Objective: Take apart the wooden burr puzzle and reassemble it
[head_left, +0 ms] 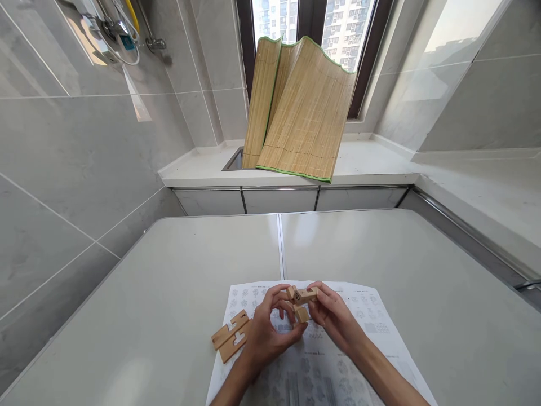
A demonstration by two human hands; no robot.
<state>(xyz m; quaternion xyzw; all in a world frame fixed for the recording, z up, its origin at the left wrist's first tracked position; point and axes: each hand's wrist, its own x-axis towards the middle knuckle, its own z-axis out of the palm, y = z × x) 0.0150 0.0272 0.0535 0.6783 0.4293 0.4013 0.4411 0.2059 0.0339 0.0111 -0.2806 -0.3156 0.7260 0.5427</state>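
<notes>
My left hand (267, 330) and my right hand (333, 314) meet above a printed instruction sheet (363, 316). Together they pinch a small cluster of interlocked wooden puzzle pieces (301, 301). The left fingers curl around its lower left side, with the thumb under a small block. The right fingers grip its right end. Two flat notched wooden pieces (231, 335) lie side by side on the sheet's left edge, just left of my left hand.
The sheet lies on a pale grey table (169, 293) with a seam down its middle. Beyond it runs a white counter (372, 163) with a folded bamboo mat (300, 107) leaning against the window. Tiled walls stand left and right.
</notes>
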